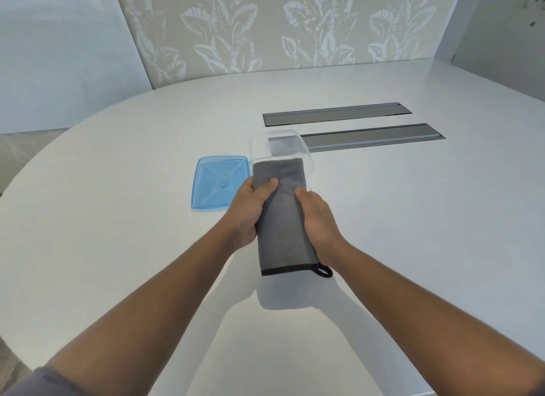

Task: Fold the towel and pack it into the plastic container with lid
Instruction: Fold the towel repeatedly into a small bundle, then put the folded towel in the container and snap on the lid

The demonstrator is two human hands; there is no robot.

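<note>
Head view: you look down on a white bench (383,218) with both of your bare hands raised over it.
Towel: the grey towel (283,218) is folded into a long narrow strip and held off the bench, a black-edged hem and hanging loop at the end nearest you.
Left grip: your left hand (250,212) is closed on the strip's left edge, thumb lying on top.
Right grip: your right hand (318,218) is closed on the right edge, thumb on top too.
Long axis: the strip runs straight away from you, its far end over the near rim of the clear plastic container (280,145).
Container: it stands open on the bench, directly beyond your grips and in line with the strip.
Lid: the blue lid (219,183) lies flat on the bench just left of the container, nearest your left hand.
Judgement: the strip looks longer than the container is deep, so you probably need one more fold across its length before it drops in.
Nearer hand: both sit about level; neither leads.
</note>
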